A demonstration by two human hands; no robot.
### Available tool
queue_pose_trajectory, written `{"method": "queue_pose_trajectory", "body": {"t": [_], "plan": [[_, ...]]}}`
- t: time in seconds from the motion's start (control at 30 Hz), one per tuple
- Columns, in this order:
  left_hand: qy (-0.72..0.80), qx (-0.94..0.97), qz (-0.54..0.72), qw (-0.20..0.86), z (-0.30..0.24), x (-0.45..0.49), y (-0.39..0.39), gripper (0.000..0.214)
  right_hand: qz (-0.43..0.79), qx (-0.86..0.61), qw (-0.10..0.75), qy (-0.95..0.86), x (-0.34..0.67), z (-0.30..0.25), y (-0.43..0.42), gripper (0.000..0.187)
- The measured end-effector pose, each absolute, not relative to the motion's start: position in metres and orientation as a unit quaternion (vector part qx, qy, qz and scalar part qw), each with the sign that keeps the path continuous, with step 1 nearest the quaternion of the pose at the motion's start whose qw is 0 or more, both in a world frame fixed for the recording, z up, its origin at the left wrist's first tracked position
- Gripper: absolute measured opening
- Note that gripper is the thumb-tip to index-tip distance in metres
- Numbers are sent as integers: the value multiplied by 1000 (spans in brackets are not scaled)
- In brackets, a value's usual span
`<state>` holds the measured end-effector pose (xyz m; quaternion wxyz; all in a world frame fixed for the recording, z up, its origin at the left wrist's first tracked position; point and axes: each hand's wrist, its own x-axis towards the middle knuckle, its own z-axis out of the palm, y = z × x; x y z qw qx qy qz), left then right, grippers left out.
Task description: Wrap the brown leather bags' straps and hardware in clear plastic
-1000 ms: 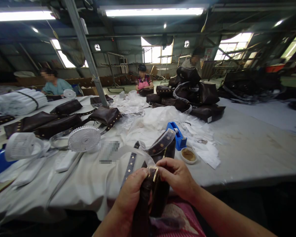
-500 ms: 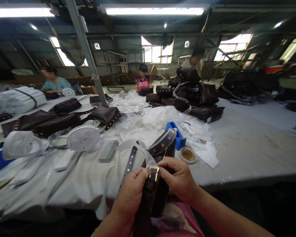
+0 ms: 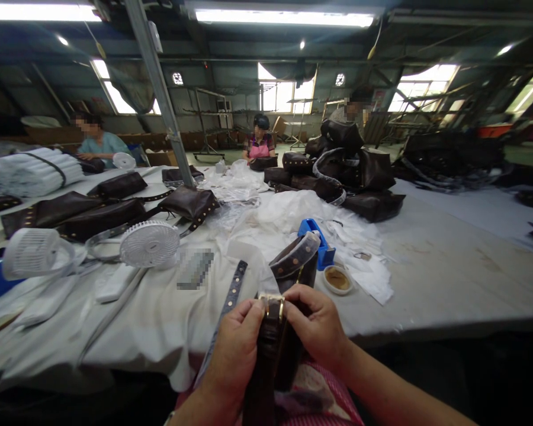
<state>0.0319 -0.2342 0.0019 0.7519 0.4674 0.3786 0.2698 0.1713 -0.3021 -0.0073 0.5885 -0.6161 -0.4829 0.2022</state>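
A gold buckle (image 3: 282, 308) on a dark brown leather strap (image 3: 266, 349) sits between my two hands, over my lap. My left hand (image 3: 237, 343) is closed, its thumb and fingers pinching the buckle's left side. From the right, my right hand (image 3: 317, 316) pinches the other side of the buckle; its lower fingers are partly hidden behind the strap. Clear plastic film (image 3: 269, 278) rises from the buckle. A dark bag with a studded, film-wrapped strap (image 3: 295, 257) lies just beyond my hands. Another studded strap (image 3: 234, 290) runs down beside my left hand.
A blue tape dispenser (image 3: 322, 245) and a round dish of brown paste (image 3: 337, 280) stand beyond my right hand. White fans (image 3: 150, 244) are at left. Dark bags (image 3: 355, 171) are piled behind crumpled plastic (image 3: 288, 210). Several people sit or stand across the table.
Both hands stay on the buckle, which has shifted slightly left and tilted. The film above it has moved and now stands more upright. The person at far left has moved an arm.
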Motion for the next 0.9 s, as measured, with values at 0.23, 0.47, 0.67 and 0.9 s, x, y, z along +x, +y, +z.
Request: {"method": "queue_pose_trajectory", "body": {"t": [0.23, 0.47, 0.67, 0.9], "plan": [[386, 499, 249, 734, -1, 30, -233, 38, 123, -629, 548, -538, 177, -10, -301, 16], [392, 510, 257, 721, -2, 30, -233, 41, 25, -554, 537, -636, 188, -5, -302, 22], [399, 526, 256, 706, -5, 31, -232, 40, 57, -580, 547, -601, 185, -3, -304, 16], [402, 525, 267, 701, -3, 31, -236, 40, 93, -586, 602, -534, 175, -2, -306, 13]]}}
